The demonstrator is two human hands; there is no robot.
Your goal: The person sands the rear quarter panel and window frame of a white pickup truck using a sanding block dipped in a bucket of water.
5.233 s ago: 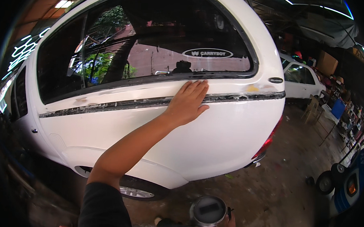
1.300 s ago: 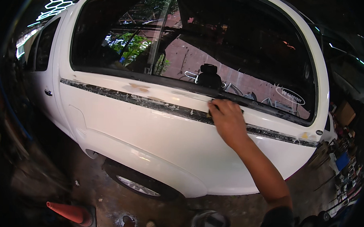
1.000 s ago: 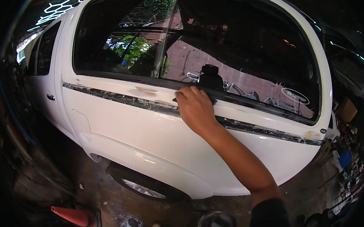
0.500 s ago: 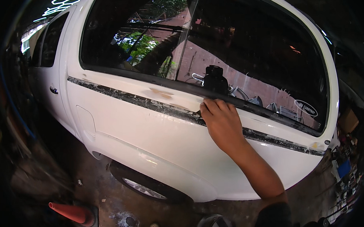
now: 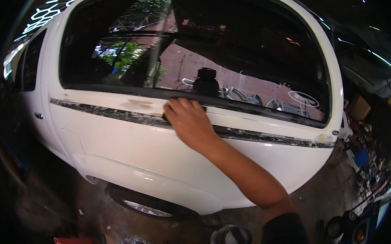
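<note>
My right hand [image 5: 189, 121] is closed over a dark block [image 5: 165, 116], pressed against the white side panel [image 5: 129, 141] of a pickup truck just below its canopy window. Only the block's edges show past the fingers, so its exact kind is hidden. Under the hand runs a dark strip [image 5: 100, 112] with patchy, whitish scuffed marks. Left of the fingers, a beige-brown bare patch [image 5: 138, 104] shows in the white paint. My left hand is out of view.
The dark side window [image 5: 251, 50] spans the panel above my hand. Below are a wheel [image 5: 148, 207], a round metal container [image 5: 232, 239] with a dark object in it, and an orange cone [image 5: 74, 242]. Clutter [image 5: 364, 160] lines the right side.
My right hand has moved left along the panel, closer to the beige-brown patch, still holding the dark block. The whole view has shifted, with the truck now farther left.
</note>
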